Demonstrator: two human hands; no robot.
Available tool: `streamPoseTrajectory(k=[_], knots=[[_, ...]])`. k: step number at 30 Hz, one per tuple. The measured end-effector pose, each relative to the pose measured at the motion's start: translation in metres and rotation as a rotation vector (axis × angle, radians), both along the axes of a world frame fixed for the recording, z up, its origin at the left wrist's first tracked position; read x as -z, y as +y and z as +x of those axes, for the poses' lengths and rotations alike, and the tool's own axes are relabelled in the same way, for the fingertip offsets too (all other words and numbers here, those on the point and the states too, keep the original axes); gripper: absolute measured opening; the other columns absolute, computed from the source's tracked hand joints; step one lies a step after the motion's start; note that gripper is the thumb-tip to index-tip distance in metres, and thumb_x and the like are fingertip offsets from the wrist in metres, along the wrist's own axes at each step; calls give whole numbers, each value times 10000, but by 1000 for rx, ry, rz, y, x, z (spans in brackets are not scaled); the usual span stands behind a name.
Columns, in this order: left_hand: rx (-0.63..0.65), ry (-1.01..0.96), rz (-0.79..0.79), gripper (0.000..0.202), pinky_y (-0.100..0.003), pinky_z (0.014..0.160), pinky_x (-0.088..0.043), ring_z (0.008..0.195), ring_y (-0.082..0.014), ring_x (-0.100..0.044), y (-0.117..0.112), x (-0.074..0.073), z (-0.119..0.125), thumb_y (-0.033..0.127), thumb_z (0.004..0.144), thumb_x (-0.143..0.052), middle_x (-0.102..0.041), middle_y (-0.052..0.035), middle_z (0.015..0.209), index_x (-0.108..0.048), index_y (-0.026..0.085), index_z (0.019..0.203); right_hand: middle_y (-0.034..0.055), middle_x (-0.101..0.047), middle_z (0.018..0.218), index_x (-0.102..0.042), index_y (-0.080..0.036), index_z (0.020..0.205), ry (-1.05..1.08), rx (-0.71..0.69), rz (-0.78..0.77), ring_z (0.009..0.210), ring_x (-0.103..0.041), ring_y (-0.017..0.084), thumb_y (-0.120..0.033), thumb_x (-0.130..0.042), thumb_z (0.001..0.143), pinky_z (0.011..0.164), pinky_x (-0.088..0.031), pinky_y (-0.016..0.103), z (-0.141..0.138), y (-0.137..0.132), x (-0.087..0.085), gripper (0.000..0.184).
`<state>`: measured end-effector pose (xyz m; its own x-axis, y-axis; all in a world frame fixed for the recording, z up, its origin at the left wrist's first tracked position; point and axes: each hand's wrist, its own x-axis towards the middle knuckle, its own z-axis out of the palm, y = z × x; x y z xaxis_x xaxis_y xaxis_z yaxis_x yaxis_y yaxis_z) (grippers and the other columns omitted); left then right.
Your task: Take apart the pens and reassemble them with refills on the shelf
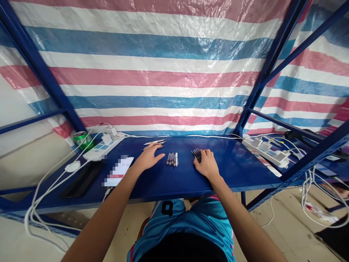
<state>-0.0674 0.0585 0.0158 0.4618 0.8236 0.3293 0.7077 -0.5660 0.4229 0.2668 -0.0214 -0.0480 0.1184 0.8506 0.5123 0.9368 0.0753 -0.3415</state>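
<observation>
My left hand [149,157] lies flat on the blue metal shelf [234,171], fingers stretched out, its fingertips close to two pens [154,143] lying farther back. A small row of several pen barrels [172,159] sits between my hands. My right hand [206,162] rests on the shelf with its fingers curled over a bundle of dark pen refills [196,154]; whether it grips them is unclear.
A phone [119,171] with a lit screen and a dark phone [83,179] lie at the left. A white power strip [101,148], cables and a green can [82,139] stand behind them. Another power strip [267,151] sits at the right. Striped tarpaulin hangs behind.
</observation>
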Motion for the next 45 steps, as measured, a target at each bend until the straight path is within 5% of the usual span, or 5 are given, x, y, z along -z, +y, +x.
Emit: streamPoseTrajectory(k=[9, 22, 35, 41, 45], knots=[[-339, 241, 26, 293, -399, 953, -530, 1038, -306, -685, 35, 2, -22, 387, 894, -653, -667, -145, 1181, -763, 213, 1104, 214, -558, 1163, -627, -138, 1183, -27, 93, 44, 1079, -518, 401, -373, -647, 894, 956, -451, 523, -8, 3, 0, 373], [-47, -3, 108, 303, -436, 1013, -509, 1127, -285, -655, -22, -2, 23, 309, 1054, -414, -718, -113, 1162, -689, 224, 1149, 161, -635, 1229, -660, -219, 1263, 336, -192, 183, 1183, -539, 373, -467, -613, 977, 1073, -439, 539, -7, -10, -29, 382], [91, -106, 158, 232, -436, 974, -507, 1076, -280, -657, -79, 8, 54, 330, 1069, -496, -768, -60, 1145, -708, 268, 1141, 32, -714, 754, -770, -240, 969, 1152, -549, -65, 584, -549, 164, -642, -818, 815, 544, -435, 290, 0, -47, -46, 433], [-293, -85, 187, 207, -456, 927, -530, 1038, -334, -699, -67, 21, -9, 375, 992, -595, -800, -73, 1086, -754, 268, 1070, 56, -677, 652, -777, -237, 891, 1116, -769, -778, 446, -526, 158, -679, -793, 812, 441, -381, 299, 88, -169, 12, 450], [-401, -113, 73, 241, -426, 903, -555, 1026, -319, -730, -67, 27, -30, 410, 976, -586, -808, -62, 1093, -760, 264, 1055, 77, -708, 747, -740, -218, 888, 1056, -243, -595, 575, -625, 203, -779, -687, 820, 510, -472, 316, 110, -208, 90, 567]])
